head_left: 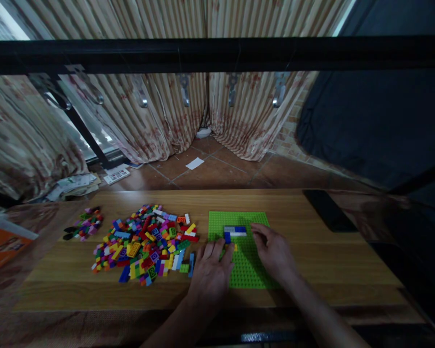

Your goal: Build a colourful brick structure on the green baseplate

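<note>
A flat, bumpy, bright green plastic plate lies on the brown wooden table, with blue, white and grey plastic bricks on it. The person's left hand bends over the plate's left side (no telling if it grips anything). The right hand is loosely open, just right of those bricks.

Green studded baseplate, lying flat, blue, white and grey bricks on top

A wooden table bears bricks, a green baseplate, a black phone.
</note>
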A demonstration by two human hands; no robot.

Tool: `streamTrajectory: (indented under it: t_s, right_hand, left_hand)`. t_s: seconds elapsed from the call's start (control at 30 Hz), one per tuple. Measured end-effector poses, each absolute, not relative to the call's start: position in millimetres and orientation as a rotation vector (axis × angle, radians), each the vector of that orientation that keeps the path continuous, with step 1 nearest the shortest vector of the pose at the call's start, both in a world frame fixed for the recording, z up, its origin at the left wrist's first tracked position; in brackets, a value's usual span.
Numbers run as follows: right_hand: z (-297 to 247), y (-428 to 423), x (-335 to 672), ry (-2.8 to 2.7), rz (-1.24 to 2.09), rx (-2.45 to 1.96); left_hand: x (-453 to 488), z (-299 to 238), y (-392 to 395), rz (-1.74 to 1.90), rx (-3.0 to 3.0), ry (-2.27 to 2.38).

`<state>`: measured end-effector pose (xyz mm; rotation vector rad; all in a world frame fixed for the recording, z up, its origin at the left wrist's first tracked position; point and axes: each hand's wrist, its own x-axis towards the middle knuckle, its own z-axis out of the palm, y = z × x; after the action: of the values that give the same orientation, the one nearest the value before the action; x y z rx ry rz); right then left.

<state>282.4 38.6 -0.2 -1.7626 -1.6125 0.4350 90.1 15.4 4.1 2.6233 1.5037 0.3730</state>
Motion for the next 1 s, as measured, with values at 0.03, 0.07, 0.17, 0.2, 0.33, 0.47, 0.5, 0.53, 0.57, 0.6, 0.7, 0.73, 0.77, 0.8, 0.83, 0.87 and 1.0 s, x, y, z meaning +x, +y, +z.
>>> streamTrajectory:
  t_s: [0.03,0.07,0.17,0.2,0.33,0.47,0.5,0.53,0.57,0.6,0.7,0.73,0.77,0.8,0.83,0.87,1.0]
  right_hand:
    - [-0.3,38.7,281.4,-1.622,0.428,-1.765]
    - [-0.4,38.9,280.5,-1.627,0.422,-1.768]
    - [-1.2,40.1,279.5,-1.630,0.398,-1.773]
    - [-1.6,40.6,279.5,-1.628,0.391,-1.773]
    - [-2.6,41.9,279.1,-1.618,0.373,-1.778]
    - [0.8,41.0,274.6,-1.563,0.365,-1.764]
    - [2.1,40.8,272.9,-1.545,0.361,-1.749]
    - [3.3,40.6,271.2,-1.526,0.360,-1.732]
    - [4.3,40.6,269.5,-1.506,0.363,-1.712]
    - [5.1,40.5,267.9,-1.485,0.368,-1.690]
    - [5.7,40.2,263.1,-1.451,0.384,-1.615]
    - [5.8,39.7,261.1,-1.453,0.384,-1.586]
    - [5.9,38.8,258.7,-1.464,0.384,-1.555]
    - [6.3,37.3,255.6,-1.481,0.385,-1.521]
    - [6.9,35.2,251.8,-1.506,0.389,-1.483]
    - [7.7,32.5,247.2,-1.541,0.396,-1.443]
    - [10.5,16.0,222.6,-1.817,0.429,-1.273]
  left_hand:
    - [90.6,3.9,16.0,0.362,2.632,1.509]
    - [91.2,3.6,16.7,0.346,2.644,1.513]
    - [93.2,2.7,17.9,0.296,2.684,1.518]
    - [93.7,2.4,18.0,0.283,2.690,1.523]
    - [93.5,1.8,16.4,0.276,2.671,1.531]
    - [91.2,0.7,14.0,0.315,2.636,1.492]
    - [90.7,0.6,13.6,0.326,2.628,1.486]
    - [90.2,0.9,13.3,0.337,2.621,1.478]
    - [89.6,1.7,13.2,0.351,2.614,1.469]
    - [88.8,3.1,13.2,0.367,2.607,1.460]
    - [83.9,11.3,15.4,0.448,2.574,1.436]
    - [80.8,15.2,17.4,0.490,2.553,1.429]
    - [76.7,19.4,20.3,0.544,2.522,1.427]
    - [71.6,23.7,24.1,0.610,2.478,1.431]
    - [65.3,28.0,28.7,0.689,2.420,1.450]
    - [57.9,32.2,34.0,0.779,2.347,1.490]
    - [23.7,44.8,56.6,1.149,2.061,1.651]
